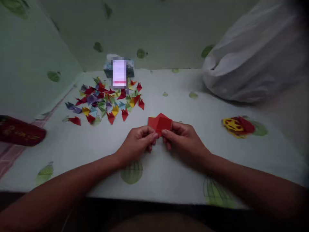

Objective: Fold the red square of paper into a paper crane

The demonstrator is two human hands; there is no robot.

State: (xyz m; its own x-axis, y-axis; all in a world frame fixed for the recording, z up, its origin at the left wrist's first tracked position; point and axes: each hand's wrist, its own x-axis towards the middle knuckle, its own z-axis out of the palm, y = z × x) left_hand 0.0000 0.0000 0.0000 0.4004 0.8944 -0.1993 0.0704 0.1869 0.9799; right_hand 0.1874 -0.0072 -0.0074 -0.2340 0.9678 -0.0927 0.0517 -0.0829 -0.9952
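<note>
A folded piece of red paper (pixel 160 123) is held between both hands just above the pale sheet-covered surface (pixel 183 106). My left hand (pixel 137 141) pinches its lower left edge with thumb and fingers. My right hand (pixel 182 138) pinches its lower right edge, the two thumbs almost touching. The paper's upper part shows several creased flaps.
A heap of several small folded paper pieces (pixel 108 100) in red, yellow, green, blue and purple lies at the back left, with a small box (pixel 119 69) behind it. A dark red pouch (pixel 20 132) lies far left, a white bag (pixel 256 58) at the back right, a red-yellow item (pixel 238 126) right.
</note>
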